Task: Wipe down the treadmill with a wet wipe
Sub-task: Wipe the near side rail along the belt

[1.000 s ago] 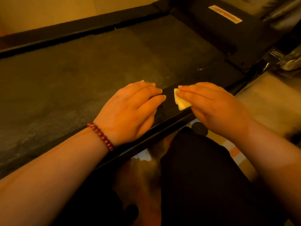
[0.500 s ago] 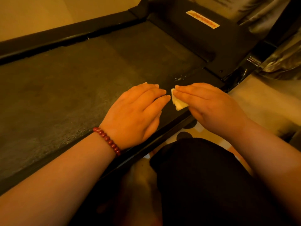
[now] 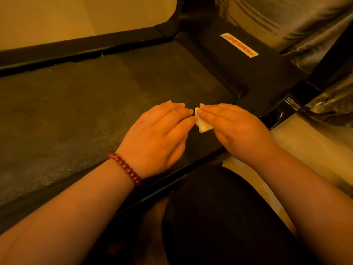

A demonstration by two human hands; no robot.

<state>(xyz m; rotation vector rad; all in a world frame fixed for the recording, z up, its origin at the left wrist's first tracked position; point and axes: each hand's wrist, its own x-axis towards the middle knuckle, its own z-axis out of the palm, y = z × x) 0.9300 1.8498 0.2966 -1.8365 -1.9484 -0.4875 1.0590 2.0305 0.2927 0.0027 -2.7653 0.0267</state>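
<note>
Treadmill belt (image 3: 76,111), left hand (image 3: 158,138) flat, fingers together, right hand (image 3: 235,129) flat on wet wipe (image 3: 204,126)

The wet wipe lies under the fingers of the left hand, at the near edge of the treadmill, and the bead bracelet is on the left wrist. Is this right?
Not quite. In the head view the wet wipe lies under the fingers of the right hand, not the left hand. The rest holds: near edge of the treadmill, bead bracelet on the left wrist.
</note>
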